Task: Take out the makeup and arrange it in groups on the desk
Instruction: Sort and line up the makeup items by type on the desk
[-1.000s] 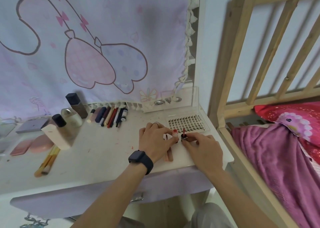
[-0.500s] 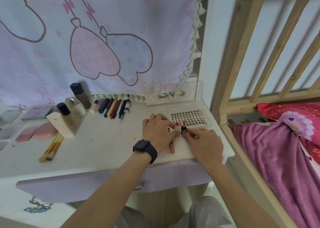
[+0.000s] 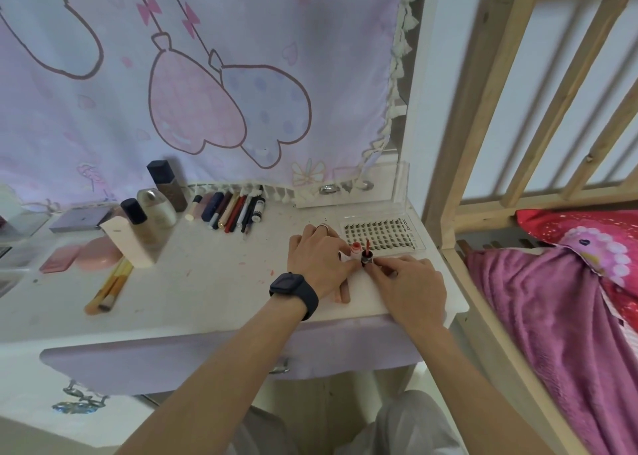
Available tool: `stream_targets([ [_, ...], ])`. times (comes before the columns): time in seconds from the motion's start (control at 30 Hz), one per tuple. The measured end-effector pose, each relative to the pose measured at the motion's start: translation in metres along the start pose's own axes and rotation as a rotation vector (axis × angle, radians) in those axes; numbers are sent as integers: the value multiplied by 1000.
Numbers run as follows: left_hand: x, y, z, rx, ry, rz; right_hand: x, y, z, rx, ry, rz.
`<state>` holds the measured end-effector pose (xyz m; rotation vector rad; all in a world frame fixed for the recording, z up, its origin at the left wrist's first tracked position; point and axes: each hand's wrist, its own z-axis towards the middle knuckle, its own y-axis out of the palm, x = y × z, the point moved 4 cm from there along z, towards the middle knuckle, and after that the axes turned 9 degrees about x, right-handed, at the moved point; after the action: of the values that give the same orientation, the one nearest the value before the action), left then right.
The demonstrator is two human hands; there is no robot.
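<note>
On the right part of the white desk [image 3: 214,282] my left hand [image 3: 319,264] holds a small peach-capped lip tube [image 3: 355,250] upright with its fingertips. Beside it my right hand [image 3: 407,283] pinches a small dark lip tube [image 3: 366,257] with a red tip, also upright, touching the peach one. A pinkish stick [image 3: 344,294] lies on the desk under my left hand, partly hidden. Behind the tubes lies a clear tray of false lashes [image 3: 383,233].
A row of pencils and pens [image 3: 231,209] lies at the back. Bottles [image 3: 152,209] and a cream box [image 3: 133,244] stand at left, with pink compacts [image 3: 83,256], a purple palette [image 3: 81,218] and brushes [image 3: 110,289]. A wooden bed frame [image 3: 459,150] borders the desk's right edge.
Both hands stay at the two small tubes; the tubes have been brought together side by side. The camera view has shifted slightly.
</note>
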<state>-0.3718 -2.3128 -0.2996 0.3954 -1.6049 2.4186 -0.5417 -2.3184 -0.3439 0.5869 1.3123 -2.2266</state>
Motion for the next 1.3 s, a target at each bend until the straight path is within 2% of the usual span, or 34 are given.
stream_targets([
  [0.13, 0, -2, 0, -25, -16, -14, -2, -3, -2, -2, -17, -9],
  [0.3, -17, -19, -5, 33, -75, -120, 2, -10, -4, -113, 28, 44],
  [0.43, -58, -42, -11, 126, -157, -145, 1, -25, -28, -43, -18, 141],
  [0.5, -82, -52, -13, 135, -207, -124, -12, -27, -41, -10, -74, 172],
  [0.6, -112, -59, -14, 107, -260, -66, -45, -19, -56, 20, -266, 180],
  [0.7, -137, -61, -11, 52, -287, 16, -81, 2, -69, -41, -448, 166],
  [0.83, -159, -65, 0, 17, -260, 87, -123, 37, -77, -116, -597, 29],
  [0.97, -167, -62, 17, 11, -187, 121, -135, 69, -74, -343, -579, -44],
  [1.1, -172, -52, 36, 10, -105, 150, -131, 79, -76, -308, -558, -114],
  [1.3, -173, -35, 62, -82, 1, 247, -130, 81, -77, -270, -534, -102],
])
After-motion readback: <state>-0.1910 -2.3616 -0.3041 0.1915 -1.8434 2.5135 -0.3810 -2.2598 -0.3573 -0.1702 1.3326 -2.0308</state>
